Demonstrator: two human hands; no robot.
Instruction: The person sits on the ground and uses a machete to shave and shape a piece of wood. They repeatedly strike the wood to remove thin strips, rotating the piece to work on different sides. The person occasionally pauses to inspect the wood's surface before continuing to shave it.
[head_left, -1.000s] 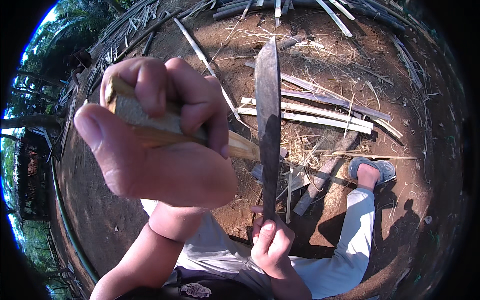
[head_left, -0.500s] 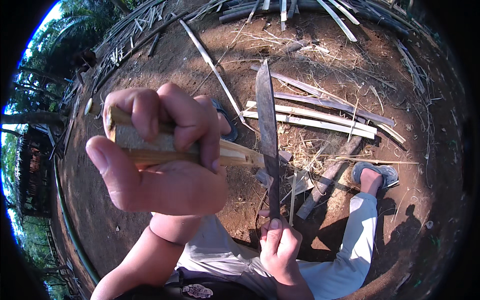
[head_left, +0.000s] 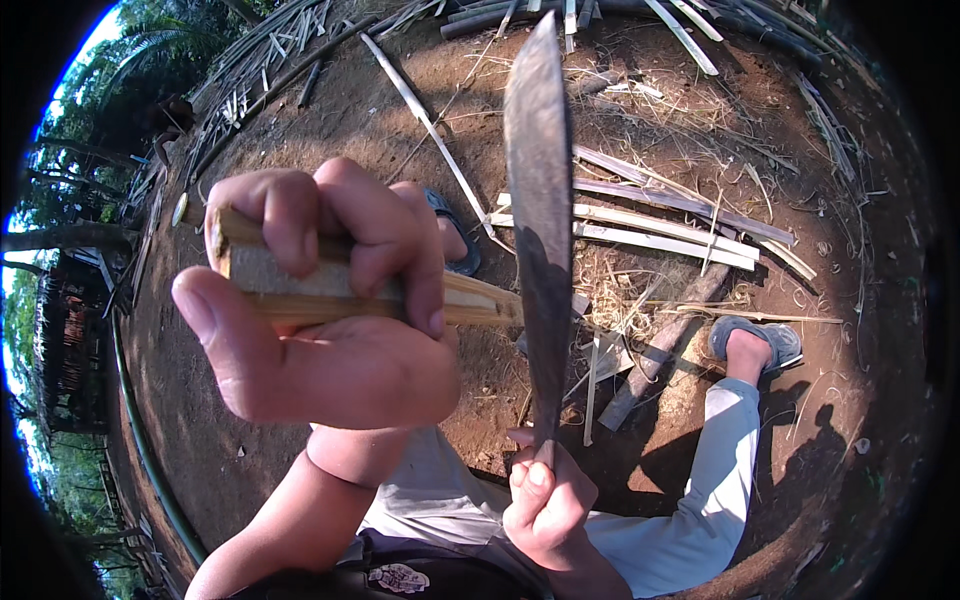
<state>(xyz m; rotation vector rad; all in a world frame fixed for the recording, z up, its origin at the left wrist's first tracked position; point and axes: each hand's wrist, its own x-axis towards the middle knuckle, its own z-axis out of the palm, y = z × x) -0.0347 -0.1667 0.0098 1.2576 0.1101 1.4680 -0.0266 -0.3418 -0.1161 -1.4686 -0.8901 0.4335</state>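
My left hand [head_left: 350, 375] is raised close to the camera, its fingers wrapped round a split bamboo piece [head_left: 482, 300]. The piece lies nearly level and points right; its squared near end shows by my thumb. My right hand [head_left: 550, 505], lower down, grips a machete [head_left: 540, 180] whose handle is hidden in the fist. The dark, worn blade stands upright with its tip away from me. It crosses in front of the bamboo's far end, so I cannot tell whether they touch.
Several pale bamboo slats [head_left: 660, 245] lie on the dirt ahead, with curly shavings around them. A short log [head_left: 655, 375] rests near my right sandal [head_left: 757, 340]. My left sandal [head_left: 455, 235] is beyond my left hand. Long poles [head_left: 480, 25] line the far side.
The machete has risen toward the camera, and its blade looks larger and reaches farther up the picture. My right hand has tilted slightly. The left hand and bamboo have barely moved.
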